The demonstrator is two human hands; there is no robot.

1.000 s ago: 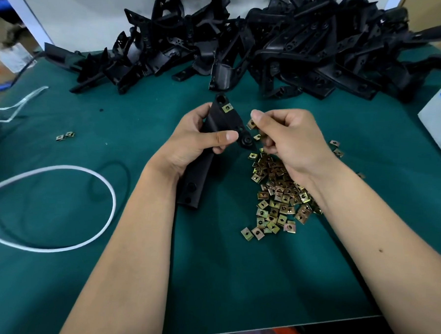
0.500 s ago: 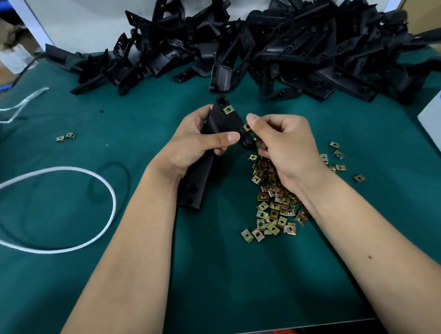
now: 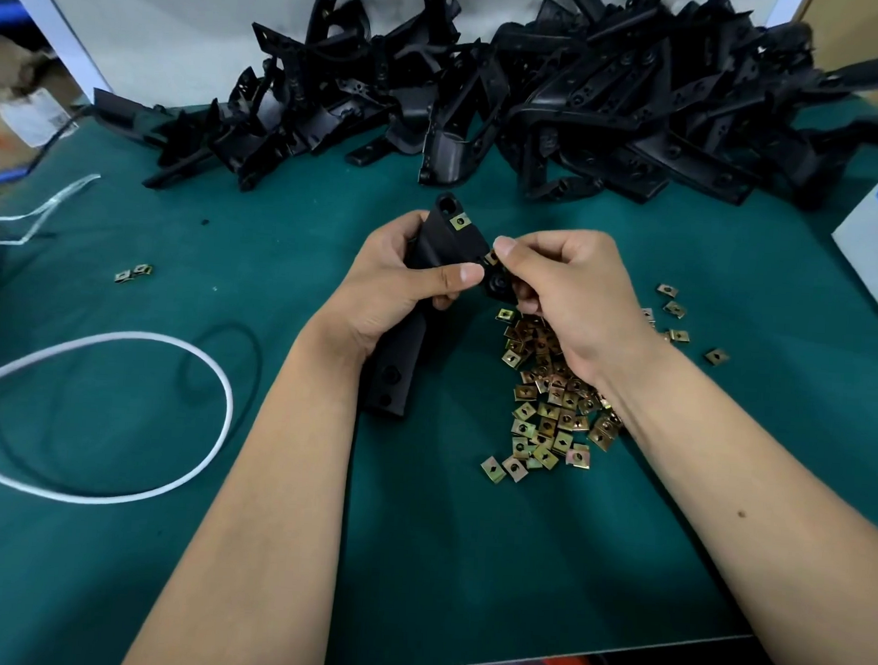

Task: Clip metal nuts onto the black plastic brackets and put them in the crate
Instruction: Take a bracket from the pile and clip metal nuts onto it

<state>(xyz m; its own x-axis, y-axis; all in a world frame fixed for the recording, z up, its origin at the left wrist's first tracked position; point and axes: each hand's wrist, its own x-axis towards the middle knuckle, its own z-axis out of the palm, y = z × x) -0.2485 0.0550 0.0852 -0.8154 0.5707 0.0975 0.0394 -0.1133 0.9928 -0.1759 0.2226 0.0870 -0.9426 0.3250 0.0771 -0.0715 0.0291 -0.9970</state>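
Left hand [image 3: 404, 284] is gripping the bracket [image 3: 429, 281] mid-table; right hand [image 3: 566, 293] is pinching a nut [image 3: 490, 257] at its right edge. I'd be sliding it squarely until seated.

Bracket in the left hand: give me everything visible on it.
The held bracket is a long matte black piece, plastic by its look, with round holes near its lower end and one at its top. One brass-coloured nut is already clipped near the top. It stands tilted, lower end near the green mat. The left hand wraps its middle; the right hand pinches a second nut against its right edge.
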